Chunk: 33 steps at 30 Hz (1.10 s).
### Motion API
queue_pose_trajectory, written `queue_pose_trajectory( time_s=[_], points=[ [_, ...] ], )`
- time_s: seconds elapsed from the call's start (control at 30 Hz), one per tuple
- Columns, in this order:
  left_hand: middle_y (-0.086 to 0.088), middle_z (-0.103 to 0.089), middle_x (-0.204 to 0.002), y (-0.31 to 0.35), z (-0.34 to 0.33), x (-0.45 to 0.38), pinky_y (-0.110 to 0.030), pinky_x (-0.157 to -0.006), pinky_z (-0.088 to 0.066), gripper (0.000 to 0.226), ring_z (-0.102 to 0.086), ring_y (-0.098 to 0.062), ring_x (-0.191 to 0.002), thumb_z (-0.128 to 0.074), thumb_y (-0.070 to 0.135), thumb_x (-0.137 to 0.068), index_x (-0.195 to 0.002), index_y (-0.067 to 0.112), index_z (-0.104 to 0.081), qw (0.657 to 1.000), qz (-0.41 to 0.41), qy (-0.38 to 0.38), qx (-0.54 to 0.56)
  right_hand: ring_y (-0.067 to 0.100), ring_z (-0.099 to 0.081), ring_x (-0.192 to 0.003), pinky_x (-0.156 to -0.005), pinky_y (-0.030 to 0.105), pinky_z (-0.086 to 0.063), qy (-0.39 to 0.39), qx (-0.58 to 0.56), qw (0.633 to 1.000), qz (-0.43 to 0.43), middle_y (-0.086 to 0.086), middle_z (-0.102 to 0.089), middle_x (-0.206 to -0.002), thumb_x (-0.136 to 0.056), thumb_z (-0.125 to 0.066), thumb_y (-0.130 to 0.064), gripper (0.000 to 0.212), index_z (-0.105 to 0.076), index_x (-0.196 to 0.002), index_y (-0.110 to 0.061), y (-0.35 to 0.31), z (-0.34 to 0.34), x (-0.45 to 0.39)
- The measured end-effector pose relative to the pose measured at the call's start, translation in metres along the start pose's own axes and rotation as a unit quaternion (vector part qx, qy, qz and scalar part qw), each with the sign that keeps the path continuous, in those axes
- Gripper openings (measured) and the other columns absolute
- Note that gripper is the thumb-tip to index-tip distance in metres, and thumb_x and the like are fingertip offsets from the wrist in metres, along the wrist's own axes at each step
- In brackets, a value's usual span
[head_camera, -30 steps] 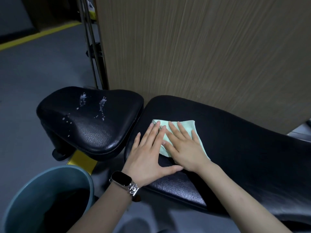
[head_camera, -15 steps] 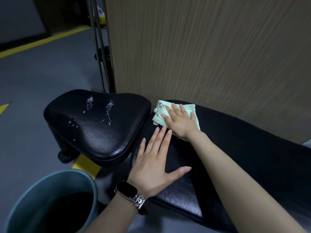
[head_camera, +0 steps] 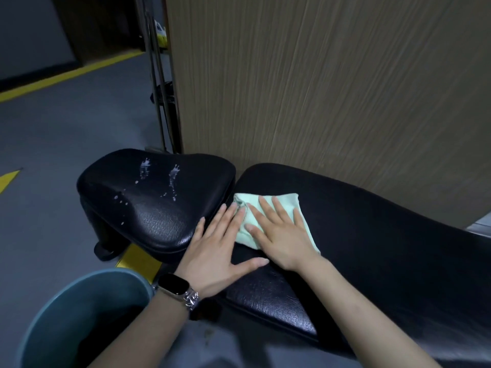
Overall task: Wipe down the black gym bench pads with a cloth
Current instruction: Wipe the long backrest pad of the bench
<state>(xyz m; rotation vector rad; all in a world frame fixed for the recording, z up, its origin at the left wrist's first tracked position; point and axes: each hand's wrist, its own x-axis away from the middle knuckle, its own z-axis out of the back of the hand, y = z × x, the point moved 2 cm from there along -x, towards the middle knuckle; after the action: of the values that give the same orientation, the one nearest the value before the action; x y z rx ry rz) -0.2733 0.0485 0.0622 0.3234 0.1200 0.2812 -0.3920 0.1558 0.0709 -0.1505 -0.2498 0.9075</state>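
Note:
A pale green cloth (head_camera: 281, 205) lies flat on the long black back pad (head_camera: 372, 235), near the pad's left end. My right hand (head_camera: 279, 235) presses down on the cloth with the fingers spread and flat. My left hand (head_camera: 215, 251), a watch on its wrist, rests flat on the same pad's left edge, fingertips touching the cloth's left side. The smaller black seat pad (head_camera: 148, 197) sits to the left, apart from both hands, with white droplets and streaks on its top.
A blue-grey bucket (head_camera: 79, 309) stands on the floor at the lower left, close to my left forearm. A wood-grain panel (head_camera: 318, 88) rises directly behind the pads. Metal rack poles (head_camera: 159, 75) stand behind the seat pad. Grey floor with yellow lines lies to the left.
My right hand has drawn the cloth back toward me from the pad's far left corner. The left hand has stayed flat on the pad edge.

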Motion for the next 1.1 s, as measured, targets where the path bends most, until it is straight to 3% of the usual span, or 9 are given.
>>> queue_pose_trajectory(
  time_s=[0.13,0.23,0.43,0.6,0.77,1.1],
  points=[
    [0.015,0.015,-0.154,-0.024,0.011,-0.002,-0.038,-0.116,0.008,0.105,0.023,0.001,-0.137,-0.006,0.091,-0.062,-0.147,0.031,0.011,1.000,0.013,-0.020,-0.012,0.009,0.023,-0.142,-0.114,0.044,0.015,0.010,-0.006,1.000,0.008,-0.015,0.013,-0.158,-0.077,0.009,-0.072,0.075,0.004,-0.147,-0.046,-0.020,-0.008,0.032],
    [0.016,0.016,-0.154,-0.034,0.017,-0.003,-0.037,-0.115,0.009,0.110,0.024,0.002,-0.136,-0.011,0.094,-0.059,-0.147,0.032,0.009,0.998,-0.002,-0.053,-0.017,0.009,0.026,-0.141,-0.112,0.041,0.020,0.017,-0.007,1.000,0.000,-0.016,0.017,-0.157,-0.067,0.020,-0.063,0.083,0.006,-0.147,-0.046,-0.036,-0.012,0.052],
    [0.017,0.015,-0.154,-0.039,0.016,0.000,-0.034,-0.114,0.012,0.101,0.024,0.003,-0.136,-0.006,0.090,-0.062,-0.147,0.036,0.007,0.998,-0.026,-0.062,-0.008,0.007,0.028,-0.140,-0.112,0.041,0.020,0.019,-0.013,1.000,-0.014,-0.017,0.017,-0.156,-0.082,0.006,-0.062,0.067,0.004,-0.147,-0.048,-0.042,-0.017,0.060],
    [0.018,0.010,-0.154,-0.042,0.015,-0.007,-0.036,-0.115,0.009,0.097,0.020,0.005,-0.137,-0.006,0.087,-0.066,-0.147,0.035,0.005,0.998,-0.030,-0.052,0.005,0.009,0.020,-0.143,-0.114,0.043,0.014,0.035,-0.013,0.999,-0.004,-0.015,0.010,-0.158,-0.078,0.011,-0.073,0.077,-0.003,-0.148,-0.044,-0.034,-0.015,0.038],
    [0.017,0.006,-0.155,-0.046,0.012,-0.013,-0.034,-0.115,0.008,0.104,0.015,0.002,-0.139,-0.003,0.090,-0.062,-0.148,0.032,0.003,0.999,-0.024,-0.040,0.014,0.010,0.016,-0.144,-0.114,0.046,0.012,0.031,-0.022,0.999,-0.027,-0.012,0.006,-0.159,-0.098,-0.016,-0.056,0.054,-0.006,-0.149,-0.042,-0.027,-0.011,0.001],
    [0.011,-0.003,-0.157,-0.050,0.013,-0.015,-0.032,-0.116,0.004,0.108,0.007,0.000,-0.141,-0.004,0.093,-0.059,-0.148,0.032,-0.002,0.995,-0.007,-0.028,0.098,0.014,0.019,-0.144,-0.113,0.049,0.012,0.027,-0.002,0.999,-0.030,-0.009,0.010,-0.159,-0.097,-0.014,-0.056,0.055,-0.001,-0.150,-0.041,-0.035,-0.015,0.003]
  ],
)
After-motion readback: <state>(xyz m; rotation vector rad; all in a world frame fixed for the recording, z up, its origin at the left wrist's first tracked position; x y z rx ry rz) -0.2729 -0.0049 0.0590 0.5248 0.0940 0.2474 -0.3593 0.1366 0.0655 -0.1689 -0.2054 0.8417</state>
